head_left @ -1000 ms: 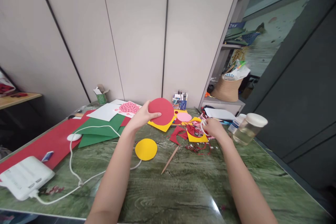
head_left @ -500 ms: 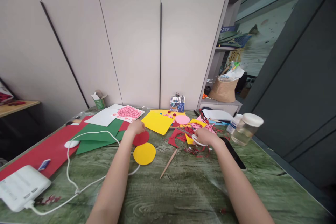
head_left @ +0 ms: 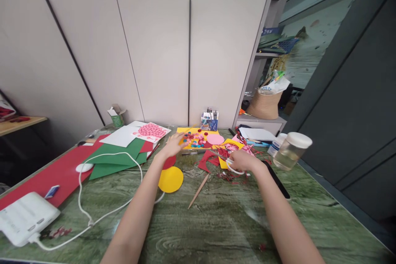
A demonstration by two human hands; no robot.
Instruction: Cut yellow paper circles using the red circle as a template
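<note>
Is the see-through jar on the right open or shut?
Shut: the jar has a white lid over its top. How tightly it's on, I can't tell.

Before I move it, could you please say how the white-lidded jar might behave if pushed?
The white-lidded jar is probably fairly heavy, since liquid shows inside. Standing tall, it may tip if pushed high up, though its white lid might limit spills.

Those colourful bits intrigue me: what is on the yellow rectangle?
On the yellow rectangle lie small blue, red and pink pieces; a pink circle overlaps its right side. The left hand hides its near left corner.
</note>
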